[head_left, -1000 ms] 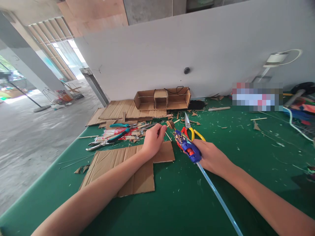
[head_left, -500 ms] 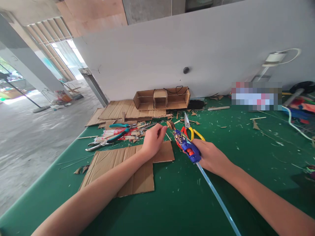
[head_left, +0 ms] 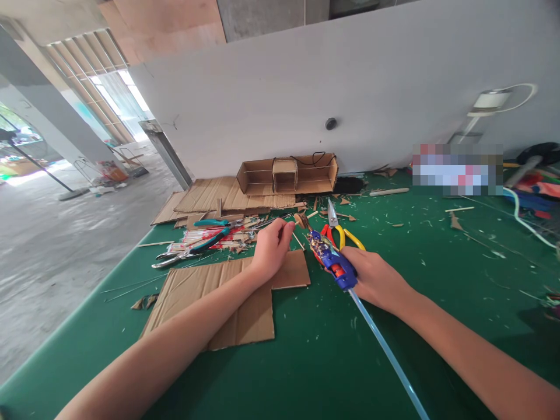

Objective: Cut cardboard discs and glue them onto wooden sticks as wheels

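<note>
A flat cardboard sheet (head_left: 227, 300) is laid nearest on the green table (head_left: 437, 274), under the left forearm. The left hand (head_left: 270, 251) is closed, fingers pinched together on a thin stick carrying a small cardboard disc (head_left: 300, 220) just past the sheet's far edge. The right hand (head_left: 371, 275) is clamped around a blue glue gun (head_left: 333, 261), nozzle aimed at the disc, with a clear glue stick (head_left: 385, 350) trailing toward the near edge. Yellow-and-red snips (head_left: 339, 230) are seen just behind the gun. Teal pliers (head_left: 201, 236) lie left on a heap of sticks. Farther back, an open cardboard box (head_left: 286, 174) is set on its side against the wall; a smaller cardboard cell is fitted inside it, contents not discernible.
</note>
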